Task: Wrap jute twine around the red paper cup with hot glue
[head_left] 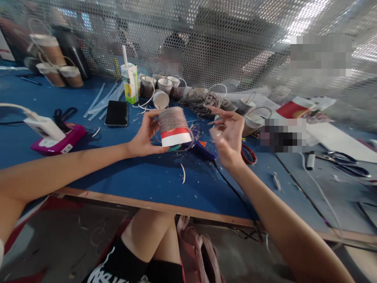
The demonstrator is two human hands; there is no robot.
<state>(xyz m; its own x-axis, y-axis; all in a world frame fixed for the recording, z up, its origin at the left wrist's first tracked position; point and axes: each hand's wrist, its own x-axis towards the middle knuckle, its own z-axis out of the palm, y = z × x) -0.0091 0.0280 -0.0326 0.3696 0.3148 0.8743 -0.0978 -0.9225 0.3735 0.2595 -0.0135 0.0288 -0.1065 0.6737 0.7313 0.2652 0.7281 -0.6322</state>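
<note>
My left hand (143, 135) is closed around a paper cup (176, 136) from its left side. Grey-brown cord is wound around one part of the cup, and a red and white band shows bare below it. A loose length of cord loops off the cup's right side. My right hand (229, 137) is raised to the right of the cup, apart from it, slightly blurred, with fingers spread. Beneath and between the hands lies a blue glue gun (203, 151) with a black cable, partly hidden by the cup.
Behind are a tangle of cord (203, 103), several small wrapped cups (161, 99), a drink carton (130, 84) and a phone (116, 113). A purple power strip (55, 143) sits left; scissors (341, 159) lie right. A perforated metal screen (224, 47) closes off the back.
</note>
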